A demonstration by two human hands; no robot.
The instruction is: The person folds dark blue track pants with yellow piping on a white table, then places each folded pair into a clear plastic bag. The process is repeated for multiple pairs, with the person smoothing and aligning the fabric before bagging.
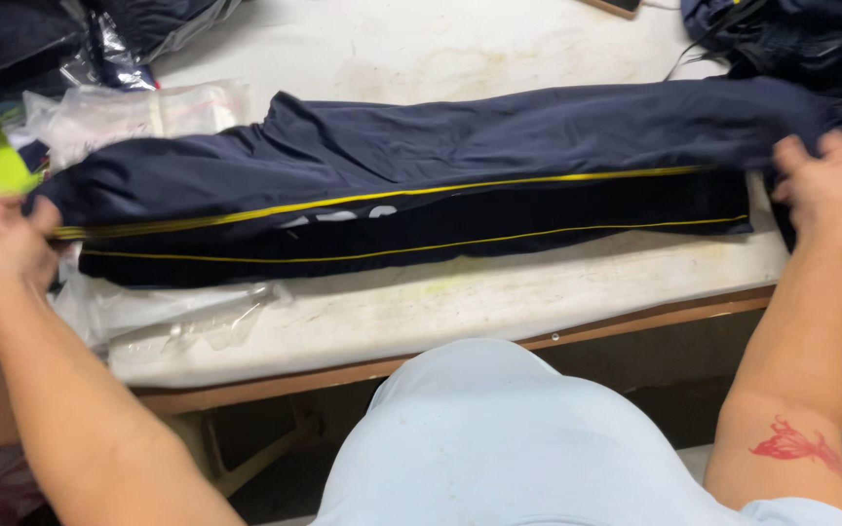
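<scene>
Navy synthetic fabric, yellow piping: track trousers [421, 185] lie lengthwise across the white worktable [460, 302], stretched flat between both hands. Left hand [10, 244] is closed on one end of the garment at the table's left edge, over clear plastic bags [177, 312]. Right hand [823, 180] has its fingers curled into the dark cloth at the other end, near a heap of more navy garments [811, 39]. Risks (judgement): slick fabric could slip from either grip → layers skew, piping lines go out of parallel. The near edge sits close to the table lip; slack could let it slide off. Loose bags underneath may drag with the cloth.
</scene>
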